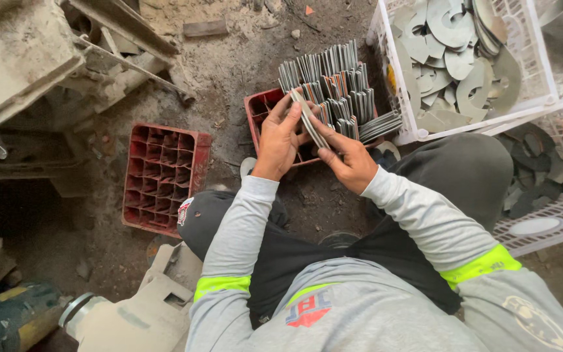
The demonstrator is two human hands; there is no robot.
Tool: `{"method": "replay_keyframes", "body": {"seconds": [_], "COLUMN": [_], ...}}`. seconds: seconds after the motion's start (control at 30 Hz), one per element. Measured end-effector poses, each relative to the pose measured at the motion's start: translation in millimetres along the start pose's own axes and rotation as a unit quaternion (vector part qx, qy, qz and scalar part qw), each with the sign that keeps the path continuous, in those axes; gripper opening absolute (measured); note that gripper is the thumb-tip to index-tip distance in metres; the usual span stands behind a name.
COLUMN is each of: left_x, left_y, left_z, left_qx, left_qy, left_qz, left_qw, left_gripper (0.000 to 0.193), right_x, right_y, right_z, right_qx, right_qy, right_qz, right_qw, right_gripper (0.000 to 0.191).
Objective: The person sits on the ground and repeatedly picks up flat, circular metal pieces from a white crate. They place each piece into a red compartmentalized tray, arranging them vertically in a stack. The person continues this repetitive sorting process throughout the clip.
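Observation:
My left hand and my right hand together hold a small stack of flat grey metal plates edge-on, just above a red divided crate. That crate is packed with several upright bundles of the same metal plates. Both hands have their fingers closed around the stack. My grey sleeves with yellow-green bands run down toward the camera.
An empty red divided crate lies on the dirt floor at left. A white plastic basket of curved metal discs stands at upper right, with another white basket of darker pieces below it. Machinery fills the upper left; a motor sits lower left.

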State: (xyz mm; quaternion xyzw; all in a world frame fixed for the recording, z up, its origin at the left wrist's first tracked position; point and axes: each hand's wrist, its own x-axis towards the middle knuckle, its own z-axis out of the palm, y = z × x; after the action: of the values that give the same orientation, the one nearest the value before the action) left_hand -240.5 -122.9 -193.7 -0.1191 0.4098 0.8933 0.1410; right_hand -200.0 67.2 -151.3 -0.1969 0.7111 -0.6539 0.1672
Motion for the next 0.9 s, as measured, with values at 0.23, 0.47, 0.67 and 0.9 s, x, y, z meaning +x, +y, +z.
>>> {"method": "replay_keyframes", "body": {"seconds": [0.23,0.47,0.67,0.9], "left_x": [-3,-7,26,97], "left_y": [17,28,17,-61], "left_z": [-1,9,-27,-116], "left_qx": [-0.027,-0.018,0.134,0.380], "left_qy": [-0.029,-0.057,-0.020,0.086], "left_qz": [0.015,0.040,0.119,0.269], "left_qw": [0.999,0.997,0.984,0.881], "left_gripper": [0.046,0.045,0.040,0.031], "right_x": [3,3,15,7], "right_y": [-6,-11,-11,-11], "right_z": [-6,-7,-28,-60], "right_qx": [-0.042,-0.111,-0.348,-0.222], "right_qy": [-0.030,-0.013,0.106,0.180], "right_qz": [-0.034,-0.093,-0.192,-0.071], "right_qw": [0.998,0.989,0.911,0.956], "right_gripper": [0.062,0.063,0.065,0.038]}}
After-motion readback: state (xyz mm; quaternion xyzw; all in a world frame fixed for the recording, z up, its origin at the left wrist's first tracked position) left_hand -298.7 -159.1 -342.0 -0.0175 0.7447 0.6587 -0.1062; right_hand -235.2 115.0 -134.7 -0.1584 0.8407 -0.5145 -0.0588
